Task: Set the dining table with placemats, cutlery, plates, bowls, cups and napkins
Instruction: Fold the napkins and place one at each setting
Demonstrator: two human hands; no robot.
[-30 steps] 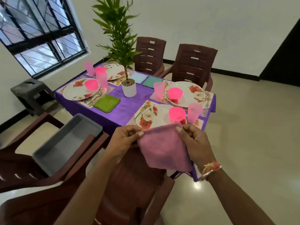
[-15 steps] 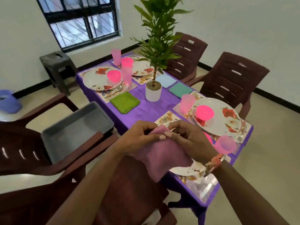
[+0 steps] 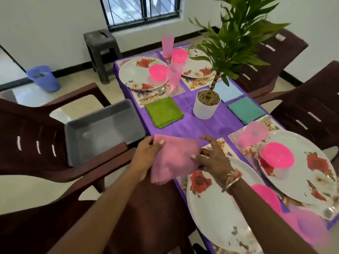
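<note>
Pinching the napkin [image 3: 174,158] at opposite edges with left hand [image 3: 145,154] and right hand [image 3: 214,162], half past the table [image 3: 192,125] edge beside the plate [image 3: 211,208]; could slide floorward if dropped short, or unfold if released unevenly.

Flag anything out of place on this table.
Nothing spilled or broken. The pink napkin is not yet laid: left hand and right hand hold it over the table edge. A grey tub sits on a chair seat.
</note>
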